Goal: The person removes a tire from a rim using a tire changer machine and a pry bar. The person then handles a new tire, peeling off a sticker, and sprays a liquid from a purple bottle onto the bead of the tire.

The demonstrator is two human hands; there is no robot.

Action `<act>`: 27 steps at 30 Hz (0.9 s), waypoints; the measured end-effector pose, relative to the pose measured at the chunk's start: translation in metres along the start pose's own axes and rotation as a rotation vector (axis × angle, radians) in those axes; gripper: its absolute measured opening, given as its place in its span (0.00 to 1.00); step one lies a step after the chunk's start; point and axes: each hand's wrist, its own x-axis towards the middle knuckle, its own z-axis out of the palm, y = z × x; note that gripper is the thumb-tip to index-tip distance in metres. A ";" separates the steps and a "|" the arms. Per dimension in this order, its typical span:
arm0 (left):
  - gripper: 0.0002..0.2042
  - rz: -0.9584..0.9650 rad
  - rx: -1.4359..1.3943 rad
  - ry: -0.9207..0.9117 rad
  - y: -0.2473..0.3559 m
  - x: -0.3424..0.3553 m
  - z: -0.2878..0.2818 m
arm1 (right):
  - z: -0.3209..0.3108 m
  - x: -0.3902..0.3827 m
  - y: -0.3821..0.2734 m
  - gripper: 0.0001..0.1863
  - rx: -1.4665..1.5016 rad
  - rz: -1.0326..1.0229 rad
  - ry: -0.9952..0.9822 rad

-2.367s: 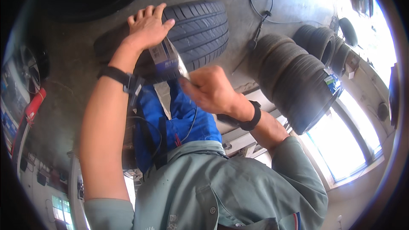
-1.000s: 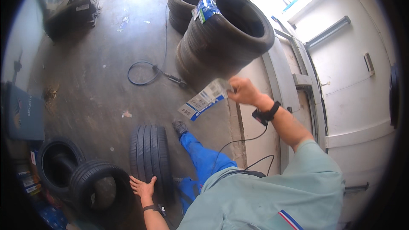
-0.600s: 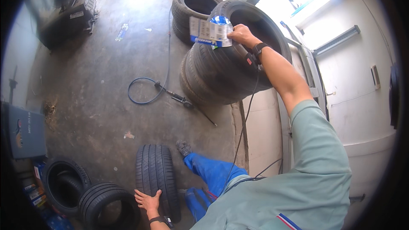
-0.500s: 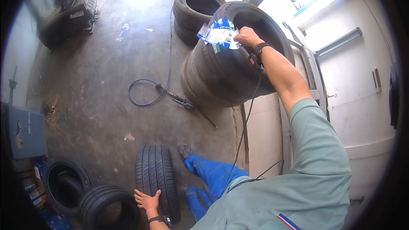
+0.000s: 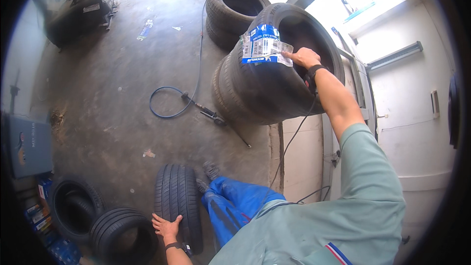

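Note:
My left hand (image 5: 167,226) rests with fingers spread on the tread of an upright black tire (image 5: 174,189) by my feet. Up and to the right, my right hand (image 5: 305,57) has its fingertips closed at the right edge of a white-and-blue paper label (image 5: 262,51). That label lies over another blue-and-white label (image 5: 260,33) on the top tire of a large stack (image 5: 245,83); where one ends and the other begins is hard to tell. A cable runs down from the device on my right wrist.
Loose tires (image 5: 117,216) lie at lower left, beside a grey case (image 5: 29,145) and small boxes. A hose with a long nozzle (image 5: 211,117) lies on the concrete floor (image 5: 113,132). More stacked tires (image 5: 225,2) stand behind. A bulky dark object (image 5: 78,12) is upper left, a white wall right.
The label has left the upright tire and travelled in my right hand up to the stack, where it now lies flatter. My feet have come together, and the view has turned.

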 end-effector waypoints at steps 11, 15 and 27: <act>0.68 0.083 -0.005 0.060 0.031 0.036 -0.050 | 0.196 -0.191 0.026 0.21 0.557 -0.425 0.042; 0.65 0.077 -0.050 0.034 0.034 0.070 -0.079 | 0.268 -0.362 -0.061 0.31 0.426 -0.600 -0.749; 0.65 0.053 -0.553 -0.388 -0.200 0.038 0.035 | 0.376 -0.608 -0.194 0.66 0.637 -0.602 -1.093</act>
